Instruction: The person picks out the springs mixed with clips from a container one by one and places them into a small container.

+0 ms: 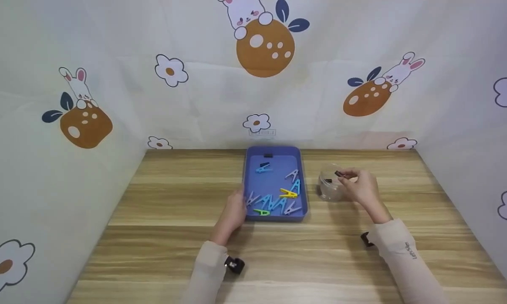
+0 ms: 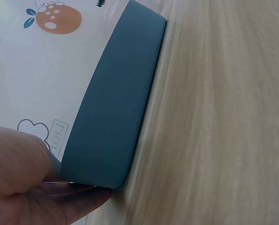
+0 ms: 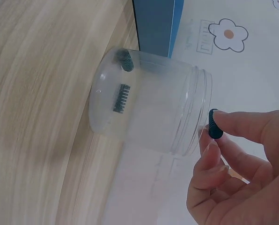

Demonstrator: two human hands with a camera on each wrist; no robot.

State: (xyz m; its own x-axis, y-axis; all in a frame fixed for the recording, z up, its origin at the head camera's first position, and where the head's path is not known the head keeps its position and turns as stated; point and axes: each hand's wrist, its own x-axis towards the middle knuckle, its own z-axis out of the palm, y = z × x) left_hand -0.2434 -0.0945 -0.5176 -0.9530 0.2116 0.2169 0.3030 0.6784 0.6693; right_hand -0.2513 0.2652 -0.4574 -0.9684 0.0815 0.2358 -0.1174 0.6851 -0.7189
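Between right thumb and fingers, my right hand (image 1: 363, 189) pinches a small dark ribbed piece (image 3: 215, 125). It is at the mouth of a clear plastic jar (image 3: 160, 108), which stands upright on the table. Inside the jar, low down, lie two similar ribbed pieces, one of them comb-edged (image 3: 121, 99). A blue rectangular tray (image 1: 274, 181) is left of the jar. My left hand (image 1: 235, 207) grips the tray's left wall; part of its fingers is hidden there. The tray holds several small clothespins, including a yellow clothespin (image 1: 288, 193), and two dark pieces near its far end.
Wood-grained table (image 1: 164, 245) lies beneath everything. Pale printed cloth walls (image 1: 202, 101) close off the back and both sides, with the tray's far end near the back wall. A black wrist camera (image 1: 235, 265) sits at the left cuff.
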